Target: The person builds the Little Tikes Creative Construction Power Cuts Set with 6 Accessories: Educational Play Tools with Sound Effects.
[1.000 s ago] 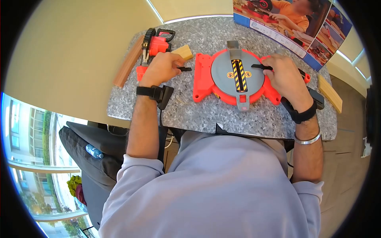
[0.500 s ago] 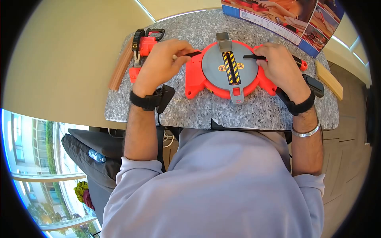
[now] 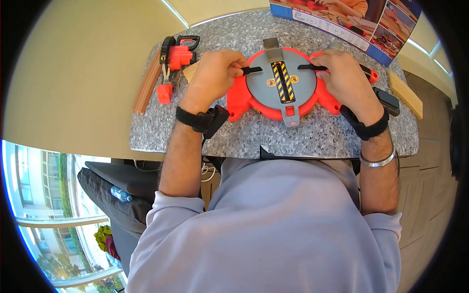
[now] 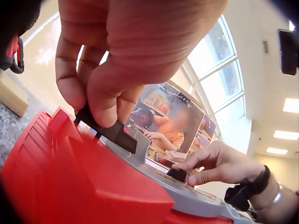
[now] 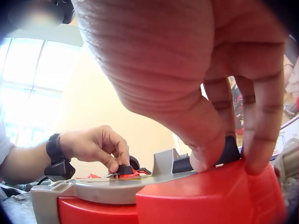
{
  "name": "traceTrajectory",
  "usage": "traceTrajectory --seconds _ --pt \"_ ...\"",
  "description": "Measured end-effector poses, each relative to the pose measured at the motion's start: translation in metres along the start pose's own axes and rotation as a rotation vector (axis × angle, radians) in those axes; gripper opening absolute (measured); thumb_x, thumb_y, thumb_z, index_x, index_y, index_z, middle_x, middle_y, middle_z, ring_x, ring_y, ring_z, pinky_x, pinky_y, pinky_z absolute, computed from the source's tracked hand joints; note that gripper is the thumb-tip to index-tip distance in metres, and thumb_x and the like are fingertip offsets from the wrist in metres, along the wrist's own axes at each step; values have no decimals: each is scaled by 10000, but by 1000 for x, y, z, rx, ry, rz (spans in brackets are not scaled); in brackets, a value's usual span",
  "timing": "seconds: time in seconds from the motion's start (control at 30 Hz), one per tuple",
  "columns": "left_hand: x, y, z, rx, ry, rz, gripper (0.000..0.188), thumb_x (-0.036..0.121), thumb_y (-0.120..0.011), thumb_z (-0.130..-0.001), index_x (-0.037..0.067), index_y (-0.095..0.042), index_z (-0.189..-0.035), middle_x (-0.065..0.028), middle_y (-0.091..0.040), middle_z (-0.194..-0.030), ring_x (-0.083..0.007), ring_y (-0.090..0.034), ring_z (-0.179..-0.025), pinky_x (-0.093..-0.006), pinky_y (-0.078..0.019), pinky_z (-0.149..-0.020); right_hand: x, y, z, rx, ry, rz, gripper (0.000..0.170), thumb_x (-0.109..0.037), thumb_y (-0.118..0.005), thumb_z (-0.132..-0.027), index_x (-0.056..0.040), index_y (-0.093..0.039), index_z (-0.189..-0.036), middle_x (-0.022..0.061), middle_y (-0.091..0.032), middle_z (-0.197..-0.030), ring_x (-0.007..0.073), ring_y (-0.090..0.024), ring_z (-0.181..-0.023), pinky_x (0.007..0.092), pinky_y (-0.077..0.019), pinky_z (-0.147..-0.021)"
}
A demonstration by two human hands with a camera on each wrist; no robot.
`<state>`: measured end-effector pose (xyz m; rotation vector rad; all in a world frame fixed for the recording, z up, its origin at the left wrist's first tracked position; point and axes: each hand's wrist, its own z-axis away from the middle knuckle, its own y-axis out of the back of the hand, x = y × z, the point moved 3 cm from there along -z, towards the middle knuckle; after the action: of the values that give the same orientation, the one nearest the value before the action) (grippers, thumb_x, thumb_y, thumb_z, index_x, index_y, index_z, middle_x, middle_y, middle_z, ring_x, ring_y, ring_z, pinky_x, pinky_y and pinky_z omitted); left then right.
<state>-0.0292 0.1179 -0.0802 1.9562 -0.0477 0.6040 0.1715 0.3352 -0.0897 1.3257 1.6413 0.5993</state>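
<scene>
Box [image 4: 172, 122]: "Construct & Play"; hands [image 3: 212, 73] [image 3: 348, 83] pinch 2 black pieces [image 3: 253, 70] [image 3: 306, 67].

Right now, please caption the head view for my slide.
Both hands pinch flat black pieces at opposite sides of a round grey disc.

Bright windows [image 3: 38, 177] stand beside a beige wall [image 3: 93, 83].

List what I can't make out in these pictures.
Left wrist: gripped part of the left black strip, covered by the left fingers.
Right wrist: gripped part of the right black strip, covered by the right fingers.
Head: any wording on the bottle, too small.
Left wrist: face pictured on the box, blurred.
</scene>
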Motion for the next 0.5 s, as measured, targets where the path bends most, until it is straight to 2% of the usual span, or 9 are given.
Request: traceTrajectory --seconds 0.13,0.23,0.3,0.37,0.43,0.5 --pt "6 -1 1 12 26 -23 214 -128 -728 -858 -11 -752 -1035 -141 -787 -939 -246 -780 -884 -348 -608 -788 -3 2 0 13 10 31 203 3 -756 -857 16 -775 -1058 205 -730 -1015 430 -690 -998 505 -558 -915" --pt "7 -3 3 11 80 -7 235 -147 -713 -825 -6 -748 -1009 -145 -775 -927 -297 -771 -874 -374 -602 -775 -2 2 0 11 21 39 206 -5 -748 -869 16 -775 -1072 205 -730 -1032 434 -690 -1004 504 -556 -922" --pt "6 -8 2 69 -85 -151 268 -170 -686 -775 -10 -744 -982 -160 -760 -917 -366 -741 -861 -409 -590 -755 -4 2 0 -19 9 47 221 -19 -750 -873 18 -770 -1090 209 -728 -1052 438 -690 -1012 506 -557 -923" --pt "4 -12 6 95 -90 -106 252 -153 -682 -766 -9 -741 -964 -168 -752 -908 -388 -727 -859 -425 -582 -751 -7 4 -1 -41 8 63 237 -33 -753 -877 20 -766 -1108 214 -726 -1072 443 -691 -1020 508 -557 -923" --pt "2 -9 4 136 -127 -69 236 -137 -679 -757 -9 -738 -946 -175 -744 -900 -409 -713 -856 -442 -575 -747 -6 4 0 -85 -28 64 270 -71 -766 -882 25 -753 -1134 226 -717 -1108 449 -691 -1029 514 -559 -915" --pt "3 -11 8 133 -107 -135 164 -78 -692 -790 -4 -737 -928 -182 -731 -878 -422 -703 -846 -471 -561 -748 -10 5 3 -118 -27 47 372 -191 -827 -858 16 -738 -1153 221 -698 -1086 434 -697 -1033 498 -571 -911"
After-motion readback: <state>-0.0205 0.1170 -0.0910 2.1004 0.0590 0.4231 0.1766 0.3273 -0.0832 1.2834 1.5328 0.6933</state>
